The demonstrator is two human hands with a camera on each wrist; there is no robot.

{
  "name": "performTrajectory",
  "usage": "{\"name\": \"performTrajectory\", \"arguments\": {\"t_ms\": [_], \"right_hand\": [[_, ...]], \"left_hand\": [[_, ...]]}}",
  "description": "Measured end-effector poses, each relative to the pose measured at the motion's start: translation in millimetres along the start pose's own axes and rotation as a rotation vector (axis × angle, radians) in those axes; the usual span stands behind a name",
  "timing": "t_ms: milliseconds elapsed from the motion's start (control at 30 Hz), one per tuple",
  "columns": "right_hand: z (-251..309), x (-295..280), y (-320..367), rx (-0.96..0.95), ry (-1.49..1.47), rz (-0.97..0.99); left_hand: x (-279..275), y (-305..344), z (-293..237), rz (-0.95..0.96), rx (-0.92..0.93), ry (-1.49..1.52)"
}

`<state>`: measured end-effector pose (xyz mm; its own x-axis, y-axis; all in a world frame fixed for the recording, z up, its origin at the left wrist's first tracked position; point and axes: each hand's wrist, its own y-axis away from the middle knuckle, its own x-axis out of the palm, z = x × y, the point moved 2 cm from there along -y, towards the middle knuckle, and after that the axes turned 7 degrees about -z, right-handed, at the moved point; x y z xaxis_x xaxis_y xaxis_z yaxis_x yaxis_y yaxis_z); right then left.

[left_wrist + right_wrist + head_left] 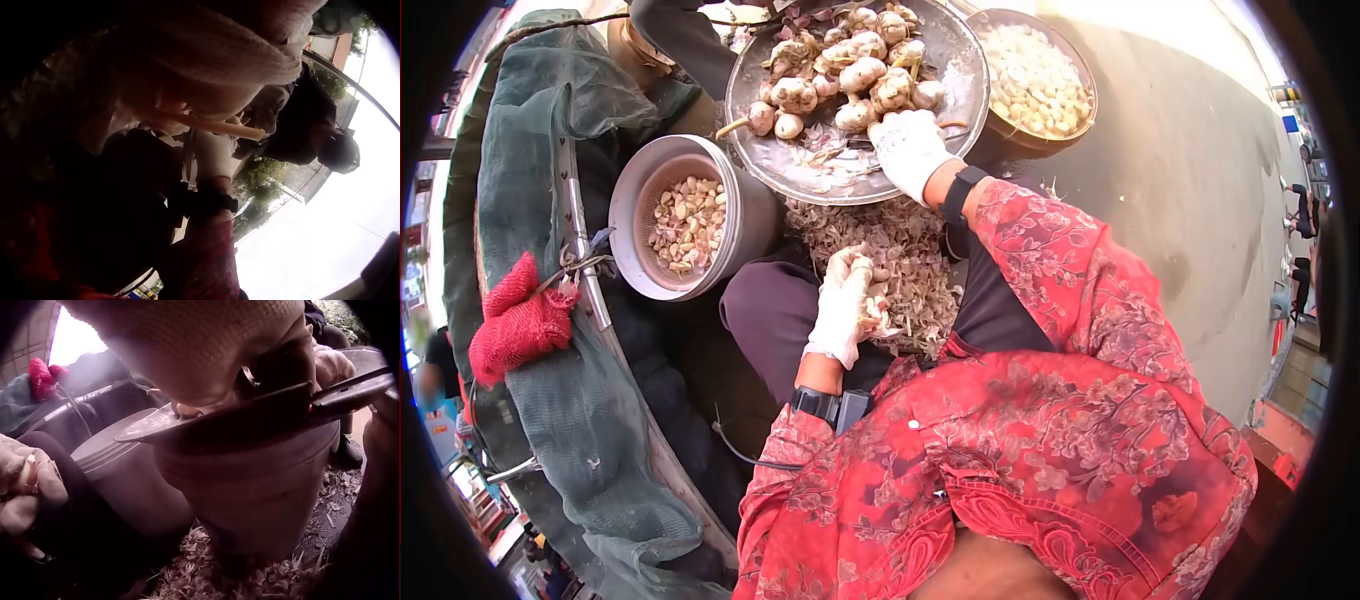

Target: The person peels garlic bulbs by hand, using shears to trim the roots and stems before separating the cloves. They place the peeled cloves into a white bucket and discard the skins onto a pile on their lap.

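Note:
Held over the lap, my gloved left hand (843,305) grips peeling garlic (877,308) with its fingers curled round it. A pale garlic stem (225,127) sticks out past those fingers in the left wrist view. My gloved right hand (912,155) reaches down onto the near edge of a round metal tray (830,180), right beside the heaped garlic bulbs (862,75). Its fingertips are largely hidden by the glove, and I cannot tell whether they hold anything. A dark handle (952,124) lies on the tray by this hand.
A white bucket (725,235) with garlic cloves (688,225) stands left. A tub of peeled cloves (1035,85) stands back right. Papery skins (915,270) cover the ground between the knees. Green netting (540,90) and a red mesh bag (522,320) hang at left. Another person sits across.

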<state>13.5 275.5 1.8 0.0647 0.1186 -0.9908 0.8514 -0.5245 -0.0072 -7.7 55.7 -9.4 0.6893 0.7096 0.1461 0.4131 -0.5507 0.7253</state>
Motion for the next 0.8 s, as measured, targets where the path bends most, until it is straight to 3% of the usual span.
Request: {"name": "performTrajectory", "arguments": {"t_ms": [133, 200, 233, 333, 367, 500, 733, 800], "right_hand": [[-2, 6, -1, -0.001, -0.032, 0.015], [3, 5, 2, 0.009, -0.104, -0.142], [3, 6, 1, -0.005, -0.141, -0.110], [2, 13, 5, -0.093, -0.464, -0.315], [2, -14, 12, -0.038, -0.634, -0.214], [22, -20, 33, -0.004, -0.878, -0.192], [51, -37, 89, -0.010, -1.033, 0.234], [57, -26, 97, -0.026, -1.074, 0.212]], "left_hand": [[2, 1, 0, -0.016, -0.028, 0.063], [-1, 1, -3, -0.004, -0.013, 0.085], [-4, 1, -3, 0.005, 0.001, 0.111], [-10, 4, -5, 0.069, 0.031, 0.220], [-12, 6, -5, 0.072, 0.046, 0.225], [-32, 19, -9, 0.095, 0.122, 0.199], [-42, 32, -20, 0.046, 0.203, 0.142], [-45, 33, -19, 0.038, 0.207, 0.133]]}}
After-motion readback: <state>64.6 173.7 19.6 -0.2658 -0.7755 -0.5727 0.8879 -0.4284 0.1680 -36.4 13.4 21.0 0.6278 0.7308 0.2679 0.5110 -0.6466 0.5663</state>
